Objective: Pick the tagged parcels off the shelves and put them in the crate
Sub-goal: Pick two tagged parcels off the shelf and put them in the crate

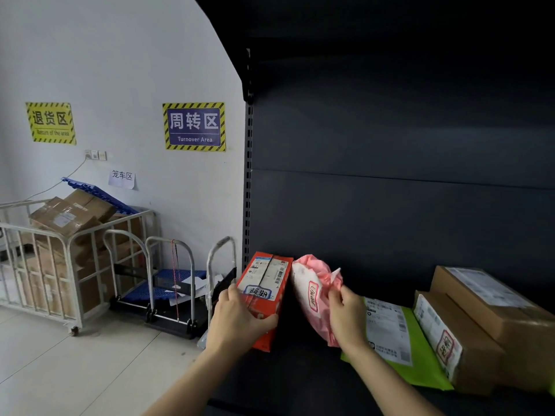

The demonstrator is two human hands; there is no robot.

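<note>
The left hand (240,318) grips an orange box (264,292), fingers curled round its lower end, at the left end of the dark shelf (300,382), while the right hand (345,316) pinches a pink soft parcel (315,292) just beside it; both bear handwritten tags. No crate can be identified in view. The pink parcel is held only by its loose wrapping, so it may slip or tear free in carrying, and a green mailer (399,346) and brown cartons (480,319) nearby could be dragged along.
</note>
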